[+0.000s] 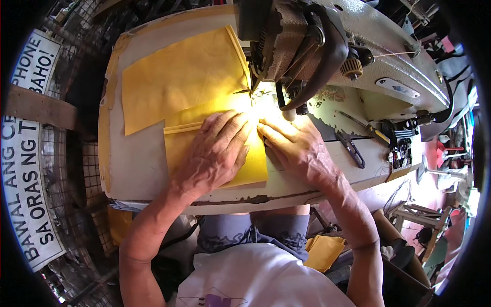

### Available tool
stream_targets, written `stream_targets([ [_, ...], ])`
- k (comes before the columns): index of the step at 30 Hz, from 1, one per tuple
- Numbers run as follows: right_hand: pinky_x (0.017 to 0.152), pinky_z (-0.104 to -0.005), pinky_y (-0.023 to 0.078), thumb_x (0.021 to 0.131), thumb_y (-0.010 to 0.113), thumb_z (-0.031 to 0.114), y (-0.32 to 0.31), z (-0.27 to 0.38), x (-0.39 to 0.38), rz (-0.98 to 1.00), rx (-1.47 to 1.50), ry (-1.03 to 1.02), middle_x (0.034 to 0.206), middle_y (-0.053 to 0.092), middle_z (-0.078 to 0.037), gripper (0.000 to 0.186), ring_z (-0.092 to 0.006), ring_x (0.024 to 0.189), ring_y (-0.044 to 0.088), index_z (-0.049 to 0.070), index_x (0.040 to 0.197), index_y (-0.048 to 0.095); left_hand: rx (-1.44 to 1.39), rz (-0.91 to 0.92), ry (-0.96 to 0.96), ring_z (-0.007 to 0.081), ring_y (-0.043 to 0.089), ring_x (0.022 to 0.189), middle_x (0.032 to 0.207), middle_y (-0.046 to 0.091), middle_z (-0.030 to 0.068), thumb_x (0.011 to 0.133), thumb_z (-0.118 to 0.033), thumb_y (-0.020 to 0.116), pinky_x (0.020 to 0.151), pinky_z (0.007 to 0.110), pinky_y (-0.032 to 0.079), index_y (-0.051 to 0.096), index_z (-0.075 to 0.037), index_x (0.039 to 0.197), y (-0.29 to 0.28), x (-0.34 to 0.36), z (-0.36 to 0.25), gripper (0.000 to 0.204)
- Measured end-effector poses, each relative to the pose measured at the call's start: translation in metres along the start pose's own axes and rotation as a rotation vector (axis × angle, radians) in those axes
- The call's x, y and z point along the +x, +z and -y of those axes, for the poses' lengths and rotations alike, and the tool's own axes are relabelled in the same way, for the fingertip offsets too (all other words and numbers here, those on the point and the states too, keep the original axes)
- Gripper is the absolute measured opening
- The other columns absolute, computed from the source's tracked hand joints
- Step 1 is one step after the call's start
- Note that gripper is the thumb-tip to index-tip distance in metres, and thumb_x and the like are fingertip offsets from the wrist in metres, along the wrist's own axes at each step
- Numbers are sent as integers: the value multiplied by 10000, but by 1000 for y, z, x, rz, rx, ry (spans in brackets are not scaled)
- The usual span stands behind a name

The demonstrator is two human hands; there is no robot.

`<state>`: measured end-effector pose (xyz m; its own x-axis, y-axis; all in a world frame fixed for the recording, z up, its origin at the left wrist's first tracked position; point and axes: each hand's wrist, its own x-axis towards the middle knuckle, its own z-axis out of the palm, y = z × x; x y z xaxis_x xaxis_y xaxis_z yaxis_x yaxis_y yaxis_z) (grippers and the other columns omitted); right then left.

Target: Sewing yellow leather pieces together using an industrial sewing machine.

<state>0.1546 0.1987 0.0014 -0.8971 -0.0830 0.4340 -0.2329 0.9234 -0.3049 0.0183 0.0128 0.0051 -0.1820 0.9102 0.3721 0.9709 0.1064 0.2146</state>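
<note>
Under the lit head of a sewing machine [302, 46] lies a yellow sheet piece [250, 174] with a folded, raised strip along its upper edge. My left hand [217, 151] rests flat on this piece, fingers stretched toward the needle area. From the other side my right hand [303, 148] touches the piece's right edge, its fingers extended leftward and close together. Strong glare washes out the fingertips and the stitching spot. Farther back, a larger yellow panel [184, 77] with a folded right edge spreads over the machine table, partly meeting the nearer piece.
Black thread snips [351, 149], a yellow-handled tool [379, 135] and several bobbins [399, 157] sit on the table's right side. More yellow pieces [326, 253] are stacked beside my lap. Wire mesh and a white sign [33, 189] stand left of the worn table [138, 169].
</note>
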Motion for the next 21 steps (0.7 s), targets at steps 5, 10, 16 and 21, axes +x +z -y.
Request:
stream_targets([
  [5, 921, -410, 452, 846, 613, 206, 0, 3, -3, 124, -153, -12, 1302, 616, -93, 467, -265, 1158, 571, 43, 1284, 614, -13, -31, 28, 325, 536, 1255, 1302, 600, 158, 877, -105, 651, 1091, 456, 403, 627, 40, 1246, 1, 0, 2, 397],
  [10, 891, -433, 471, 835, 693, 132, -1, 3, 3, 130, -87, 38, 1262, 662, -102, 377, -297, 1081, 607, 58, 1204, 674, -34, 37, 22, 325, 519, 1276, 1305, 591, 179, 872, -240, 677, 1145, 460, 369, 611, 51, 1269, -4, -1, 4, 497],
  [16, 772, -399, 534, 851, 721, 123, -10, -7, 13, 217, -46, 0, 1230, 675, -147, 360, -301, 942, 677, 23, 1193, 666, -10, 94, 14, 323, 510, 1290, 1296, 592, 194, 858, -372, 686, 1181, 461, 337, 604, 58, 1269, -9, 1, 5, 601],
  [21, 851, -433, 500, 883, 674, 186, -8, -10, 20, 203, -59, 22, 1089, 667, -132, 305, -325, 988, 637, 46, 1154, 656, 2, 113, 25, 325, 509, 1294, 1296, 596, 192, 872, -379, 661, 1181, 464, 332, 615, 51, 1248, -7, 9, 16, 574],
])
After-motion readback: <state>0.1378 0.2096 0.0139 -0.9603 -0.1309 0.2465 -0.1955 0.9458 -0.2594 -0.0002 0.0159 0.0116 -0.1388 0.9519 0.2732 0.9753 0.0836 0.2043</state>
